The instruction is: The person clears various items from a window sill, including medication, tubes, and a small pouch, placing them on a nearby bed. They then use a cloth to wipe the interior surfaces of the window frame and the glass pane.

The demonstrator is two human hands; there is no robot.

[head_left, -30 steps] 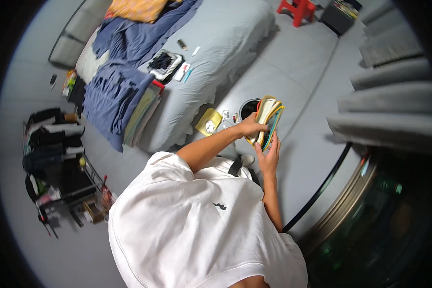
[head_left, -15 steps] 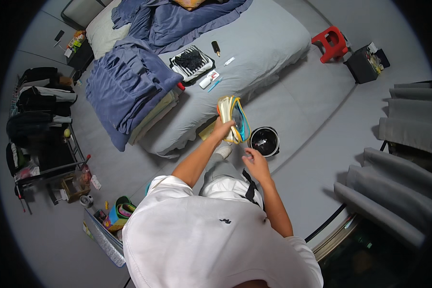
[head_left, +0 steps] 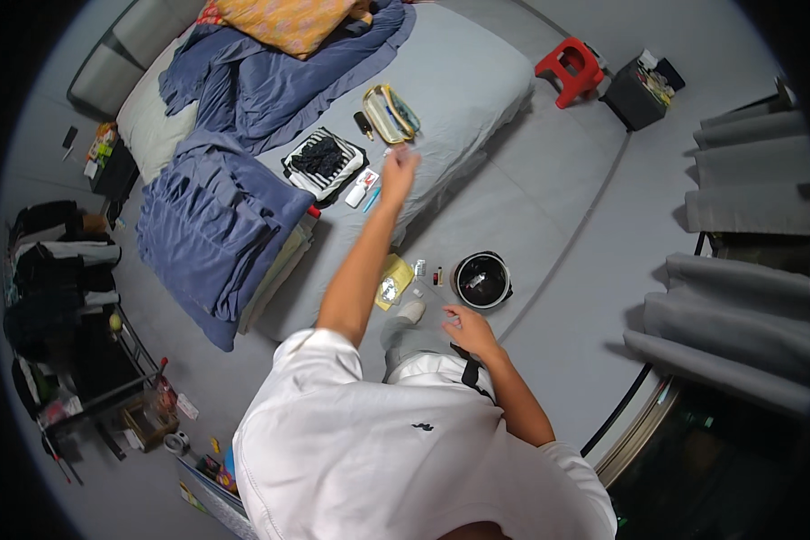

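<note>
— How do we find the hands, going left to right?
— We see the left hand (head_left: 402, 164) blurred, its fingers bent, close by the yellow-edged pouch (head_left: 391, 115) on the bed (head_left: 463, 99); we cannot tell whether they touch. We find the right hand (head_left: 471, 329) half open and empty, near a black bin (head_left: 483, 281) on the floor (head_left: 558, 189).
— And around them?
— Leftmost we have a clothes rack (head_left: 58, 270), then a rumpled blue blanket (head_left: 216, 216) and striped cloth (head_left: 340, 149) on the bed, a red stool (head_left: 574, 72) and grey curtains (head_left: 738, 315).
</note>
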